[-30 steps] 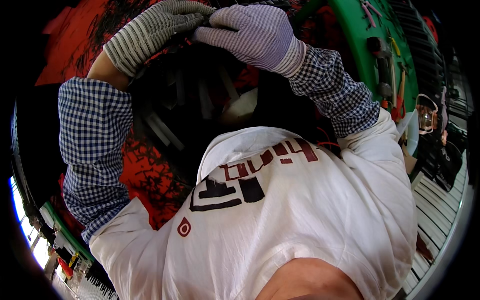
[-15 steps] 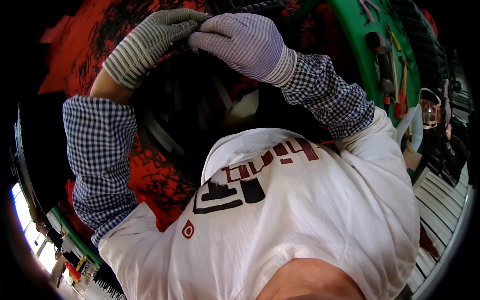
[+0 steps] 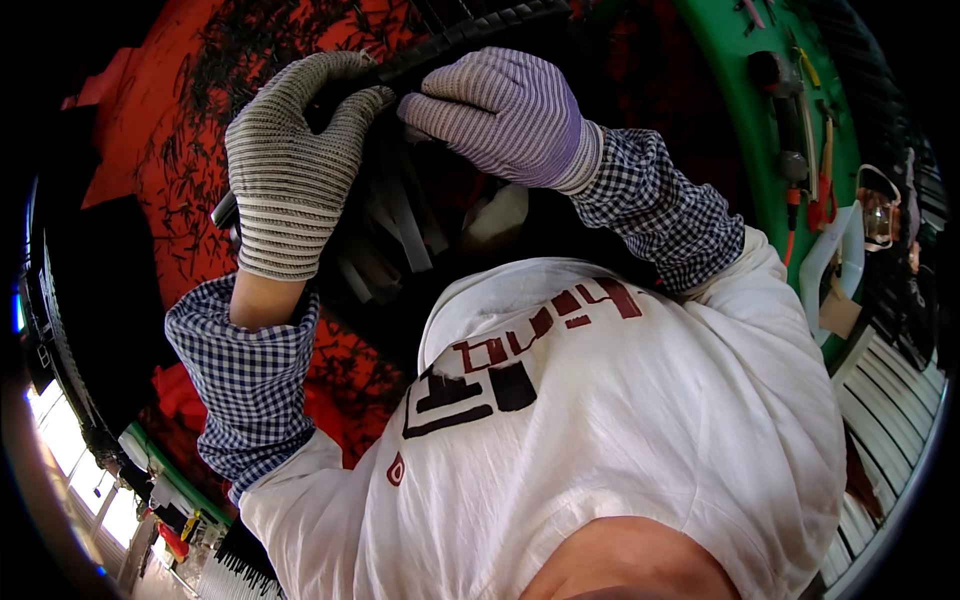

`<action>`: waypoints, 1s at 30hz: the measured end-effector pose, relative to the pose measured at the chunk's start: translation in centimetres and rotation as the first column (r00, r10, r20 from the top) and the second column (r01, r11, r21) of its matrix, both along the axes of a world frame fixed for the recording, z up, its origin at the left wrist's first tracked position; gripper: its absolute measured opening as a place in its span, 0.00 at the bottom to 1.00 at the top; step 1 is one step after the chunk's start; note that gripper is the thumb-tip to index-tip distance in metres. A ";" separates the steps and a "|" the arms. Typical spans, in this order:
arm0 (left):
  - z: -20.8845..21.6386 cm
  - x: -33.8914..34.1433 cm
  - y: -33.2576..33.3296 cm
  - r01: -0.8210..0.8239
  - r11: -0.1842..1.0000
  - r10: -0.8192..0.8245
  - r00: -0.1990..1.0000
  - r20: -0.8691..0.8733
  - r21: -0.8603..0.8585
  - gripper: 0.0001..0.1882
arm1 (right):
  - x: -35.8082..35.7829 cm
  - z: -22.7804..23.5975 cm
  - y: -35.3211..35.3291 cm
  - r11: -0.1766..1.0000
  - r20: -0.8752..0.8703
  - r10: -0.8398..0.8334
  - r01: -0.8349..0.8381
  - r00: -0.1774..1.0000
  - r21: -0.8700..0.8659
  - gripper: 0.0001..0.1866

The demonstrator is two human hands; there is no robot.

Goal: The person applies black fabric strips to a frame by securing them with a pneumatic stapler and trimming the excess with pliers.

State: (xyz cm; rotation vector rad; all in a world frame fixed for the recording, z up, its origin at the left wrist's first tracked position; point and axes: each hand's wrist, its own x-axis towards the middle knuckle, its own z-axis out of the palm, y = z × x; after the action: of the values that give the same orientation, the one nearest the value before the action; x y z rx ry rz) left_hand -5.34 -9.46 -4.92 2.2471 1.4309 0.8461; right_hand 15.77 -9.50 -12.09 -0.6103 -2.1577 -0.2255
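Observation:
My left hand (image 3: 295, 165), in a grey striped knit glove, curls around a long black ribbed strip (image 3: 475, 35). The strip runs from the top edge down to its fingers. Beside the glove's wrist, a dark end (image 3: 224, 210) pokes out; whether it belongs to the strip cannot be seen. My right hand (image 3: 500, 115), gloved in pale purple stripes, is just to the right. Its thumb and fingers are pinched together, and anything between them is hidden. Flat grey strips (image 3: 405, 225) lie in the dark area below both hands.
Thin black scraps litter a red surface (image 3: 130, 130) at the left. On the green tabletop (image 3: 745, 110) at the right lie a dark power tool (image 3: 780, 95) and a red-handled hand tool (image 3: 822, 205). A clear jar (image 3: 880, 218) stands past its edge.
Both hands have come down nearer my body from the top. They met at the fingertips earlier; now a small gap parts them. The ribbed strip shows more above my left hand.

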 end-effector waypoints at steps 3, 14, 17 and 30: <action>0.2 0.5 -0.3 -0.023 1.000 0.023 0.998 0.053 0.009 0.11 | -0.3 -0.1 -0.1 1.000 -0.036 0.011 -0.011 0.999 0.006 0.16; 0.1 -1.7 -0.1 0.056 0.998 -0.054 0.998 0.030 -0.043 0.14 | -0.8 1.5 0.3 0.999 -0.062 0.028 -0.031 0.998 -0.043 0.11; 0.2 -2.1 0.1 0.100 0.991 -0.094 0.993 0.072 -0.090 0.13 | -1.1 3.4 1.0 0.990 0.096 0.059 -0.046 0.994 -0.136 0.12; 0.1 -2.3 -0.3 -0.045 0.999 0.045 0.999 -0.022 0.023 0.14 | -4.3 7.5 6.2 0.746 -0.107 0.099 -0.144 0.989 -0.650 0.15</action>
State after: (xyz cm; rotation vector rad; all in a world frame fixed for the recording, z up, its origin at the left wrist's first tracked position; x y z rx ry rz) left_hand -7.67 -9.78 -4.82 2.2556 1.4946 0.8574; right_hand 11.52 -3.33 -4.60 -0.8435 -2.1786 0.6595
